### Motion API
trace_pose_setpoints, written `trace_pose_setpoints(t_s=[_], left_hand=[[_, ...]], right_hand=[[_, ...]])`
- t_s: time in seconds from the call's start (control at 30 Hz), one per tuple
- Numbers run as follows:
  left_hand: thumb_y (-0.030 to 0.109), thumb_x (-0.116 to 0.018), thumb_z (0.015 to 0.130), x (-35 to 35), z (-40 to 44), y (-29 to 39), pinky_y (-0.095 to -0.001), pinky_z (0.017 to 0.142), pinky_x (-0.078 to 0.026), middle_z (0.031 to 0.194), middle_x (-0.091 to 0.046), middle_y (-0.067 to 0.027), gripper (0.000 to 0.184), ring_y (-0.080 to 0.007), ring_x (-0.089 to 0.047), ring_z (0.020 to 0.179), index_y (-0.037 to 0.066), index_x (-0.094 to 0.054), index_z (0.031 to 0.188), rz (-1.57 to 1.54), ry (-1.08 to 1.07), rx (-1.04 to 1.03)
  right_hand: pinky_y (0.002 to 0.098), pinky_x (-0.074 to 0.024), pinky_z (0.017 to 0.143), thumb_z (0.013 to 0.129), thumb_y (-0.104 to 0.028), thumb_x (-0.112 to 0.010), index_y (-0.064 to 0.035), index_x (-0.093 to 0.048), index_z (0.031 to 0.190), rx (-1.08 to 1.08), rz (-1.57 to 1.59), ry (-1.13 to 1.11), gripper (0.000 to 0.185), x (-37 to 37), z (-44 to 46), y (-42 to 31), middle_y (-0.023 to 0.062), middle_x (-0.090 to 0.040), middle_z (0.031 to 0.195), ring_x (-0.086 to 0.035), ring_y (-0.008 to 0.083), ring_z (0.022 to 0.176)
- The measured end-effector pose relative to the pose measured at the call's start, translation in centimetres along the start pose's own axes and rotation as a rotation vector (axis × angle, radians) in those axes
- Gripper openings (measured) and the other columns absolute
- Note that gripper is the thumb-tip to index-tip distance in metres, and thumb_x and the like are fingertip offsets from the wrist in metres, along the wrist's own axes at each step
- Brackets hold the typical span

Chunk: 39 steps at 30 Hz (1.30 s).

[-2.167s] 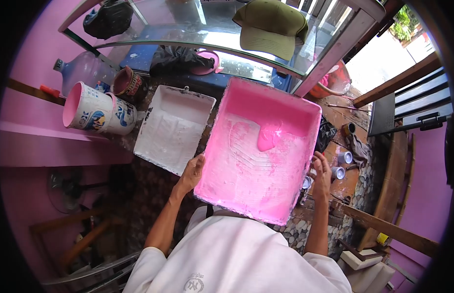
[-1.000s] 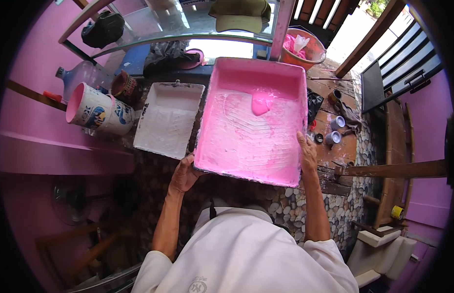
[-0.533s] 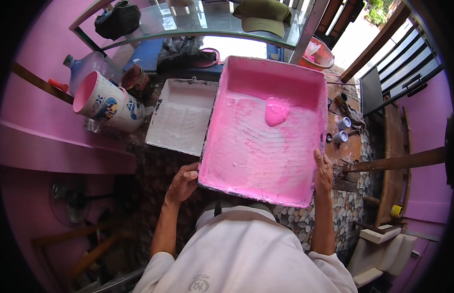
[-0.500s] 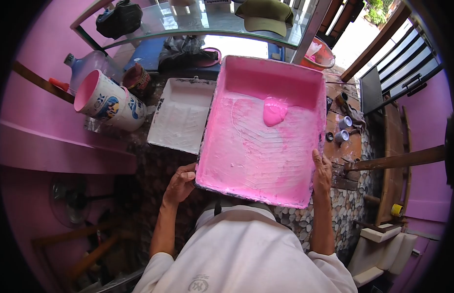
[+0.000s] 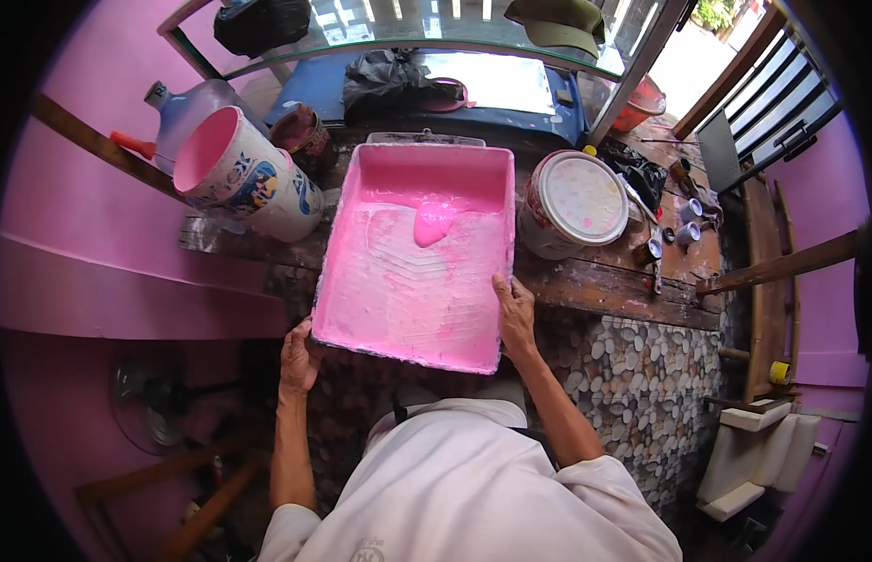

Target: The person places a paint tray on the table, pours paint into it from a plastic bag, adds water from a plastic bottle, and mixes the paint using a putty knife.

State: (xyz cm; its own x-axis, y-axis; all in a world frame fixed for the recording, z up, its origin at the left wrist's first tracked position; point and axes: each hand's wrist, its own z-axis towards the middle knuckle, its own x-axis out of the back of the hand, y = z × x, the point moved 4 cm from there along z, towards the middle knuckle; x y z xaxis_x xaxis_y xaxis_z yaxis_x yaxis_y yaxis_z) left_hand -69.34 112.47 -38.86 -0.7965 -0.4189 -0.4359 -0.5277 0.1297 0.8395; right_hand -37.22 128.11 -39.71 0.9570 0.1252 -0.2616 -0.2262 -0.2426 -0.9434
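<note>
Fingers, left hand (image 5: 298, 359): closed on the near left corner of the tray (image 5: 408, 304), tips partly hidden.
Fingers, right hand (image 5: 515, 317): pinching the tray's right wall, thumb over the rim, the others outside.
Tray: held between both hands, its far part over the wooden bench (image 5: 586, 286); whether it touches the bench cannot be told.
Pink paint (image 5: 436, 223): a glossy blob inside the tray, toward its far end.
Second rim (image 5: 426, 140): just past the tray's far edge.
Tub (image 5: 582, 197): lidded, just right of the tray.
Buckets (image 5: 258, 183): tilted, nested, left of the tray.
Can (image 5: 306, 142): paint-stained, beyond the tray's far left corner.
Black bag (image 5: 384, 86): beyond the tray, on a blue surface (image 5: 312, 86).
Cups (image 5: 689, 233): well right of the tray.
</note>
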Motion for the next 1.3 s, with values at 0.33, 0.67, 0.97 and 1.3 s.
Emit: trace_pose_setpoints(t_s=[0.33,0.67,0.97,1.3], left_hand=[[0.036,-0.052,0.093,7.9,5.0,-6.6,-0.0355,0.078,-0.054,0.106,-0.064,0.0011,0.033,-0.0134,-0.060,0.099,0.013,-0.059,0.115,-0.068,0.250,0.068],[0.051,-0.053,0.089,9.0,5.2,-10.2,-0.0353,0.080,-0.050,0.114,-0.060,-0.0002,0.048,-0.0178,-0.058,0.100,0.013,-0.054,0.118,-0.311,0.302,0.141],[0.036,-0.053,0.092,17.2,2.0,-8.2,-0.0357,0.076,-0.051,0.090,-0.060,-0.0025,0.027,-0.0173,-0.061,0.084,0.010,-0.052,0.096,0.001,0.751,0.016],[0.034,-0.070,0.081,28.1,17.6,13.3,-0.0342,0.078,-0.047,0.098,-0.060,-0.0117,0.052,-0.0233,-0.059,0.086,-0.001,-0.050,0.113,0.793,0.738,-0.396]], right_hand=[[0.0263,-0.0402,0.072,0.095,-0.031,-0.055,0.0032,-0.062,0.100,0.032,-0.115,0.066,0.035,-2.8,3.5,11.2,-0.0003,-0.056,0.083,-0.044,0.0090,0.078],[0.0313,-0.0433,0.082,0.094,-0.043,-0.053,-0.0001,-0.057,0.114,-0.051,-0.469,0.299,0.047,-2.6,2.7,11.4,0.0124,-0.061,0.096,-0.055,0.0191,0.084],[0.0274,-0.0499,0.058,0.095,-0.044,-0.048,-0.0048,-0.052,0.115,-0.227,-0.140,0.436,0.044,5.8,-0.5,14.2,0.0098,-0.062,0.089,-0.060,0.0157,0.069],[0.0280,-0.0433,0.043,0.092,-0.022,-0.055,-0.0093,-0.050,0.102,-0.551,0.331,0.441,0.017,27.6,-13.5,26.3,0.0053,-0.054,0.073,-0.051,0.0171,0.052]])
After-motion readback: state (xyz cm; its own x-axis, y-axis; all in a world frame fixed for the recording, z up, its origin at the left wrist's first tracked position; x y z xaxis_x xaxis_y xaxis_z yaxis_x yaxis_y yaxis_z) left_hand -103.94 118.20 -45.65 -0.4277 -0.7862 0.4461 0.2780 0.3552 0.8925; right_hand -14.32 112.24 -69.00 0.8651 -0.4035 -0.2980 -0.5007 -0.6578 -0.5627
